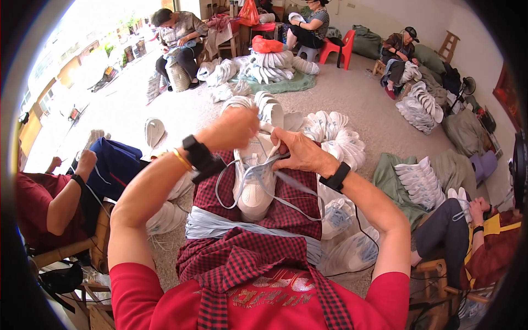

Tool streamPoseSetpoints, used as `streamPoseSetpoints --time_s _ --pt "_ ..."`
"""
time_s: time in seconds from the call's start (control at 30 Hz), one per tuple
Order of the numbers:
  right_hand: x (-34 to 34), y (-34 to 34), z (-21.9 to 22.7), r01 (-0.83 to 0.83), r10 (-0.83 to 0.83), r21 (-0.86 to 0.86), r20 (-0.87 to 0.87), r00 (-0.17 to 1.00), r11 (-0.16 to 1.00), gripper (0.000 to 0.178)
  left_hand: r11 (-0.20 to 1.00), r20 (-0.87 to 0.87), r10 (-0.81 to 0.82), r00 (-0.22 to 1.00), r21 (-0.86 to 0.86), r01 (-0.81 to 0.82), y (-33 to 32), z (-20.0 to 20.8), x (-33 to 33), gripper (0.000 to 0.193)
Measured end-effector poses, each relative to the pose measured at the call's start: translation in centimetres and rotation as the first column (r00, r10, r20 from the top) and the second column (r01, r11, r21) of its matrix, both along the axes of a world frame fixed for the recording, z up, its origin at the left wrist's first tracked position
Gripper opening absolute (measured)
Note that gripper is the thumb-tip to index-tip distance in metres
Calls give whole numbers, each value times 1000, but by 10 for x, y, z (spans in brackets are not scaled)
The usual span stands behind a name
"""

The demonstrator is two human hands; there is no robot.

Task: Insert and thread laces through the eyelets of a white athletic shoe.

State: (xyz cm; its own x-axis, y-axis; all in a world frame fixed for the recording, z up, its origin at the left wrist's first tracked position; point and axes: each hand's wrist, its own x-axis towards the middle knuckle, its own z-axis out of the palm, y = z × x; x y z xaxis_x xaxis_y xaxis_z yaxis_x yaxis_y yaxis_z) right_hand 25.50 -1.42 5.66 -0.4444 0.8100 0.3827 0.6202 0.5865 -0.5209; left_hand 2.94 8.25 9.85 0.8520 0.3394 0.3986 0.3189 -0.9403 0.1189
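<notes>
A white sneaker point(254, 190) rests on my lap, toe toward me, over a red-and-black checked apron point(220, 181). Pale blue-grey shoelace point(300, 184) threads through its front and hangs in loose loops on both sides. My left hand point(240, 127) is curled closed above the far part of the sneaker, slightly blurred; its fingertips and whatever they hold are hidden. With thumb and fingers, my right hand point(301, 151) grips the sneaker's right side beside the lacing. A bundle of similar laces point(220, 224) lies across my lap.
Stacked white shoes point(335, 137) stand just beyond my knees, with more shoes point(349, 250) at my right side. Seated people point(49, 198) work close on my left and right, others farther back. A dark cable point(360, 220) runs by my right arm.
</notes>
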Motion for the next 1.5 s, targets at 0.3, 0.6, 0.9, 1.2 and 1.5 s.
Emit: streamPoseSetpoints --time_s 0.3,0.6,0.9,1.2,1.5 --pt "-5 13 43 53 -44 -60 131 990 997 35 963 29 270 962 -25 -270 14 70 -130 6" --pt "-119 49 60 -123 124 15 -104 987 992 23 975 103 214 971 34 -218 -40 80 -122 6" --pt "-67 12 66 13 -48 -113 -314 948 994 14 971 295 84 952 -237 -12 -16 14 -73 21" --pt "-45 -13 21 189 -185 11 -168 968 982 13 935 -91 189 978 -288 -207 16 -39 -13 47" --pt "-45 -11 4 174 -168 161 -54 984 971 10 633 138 -47 989 -762 136 36 -53 -24 47"
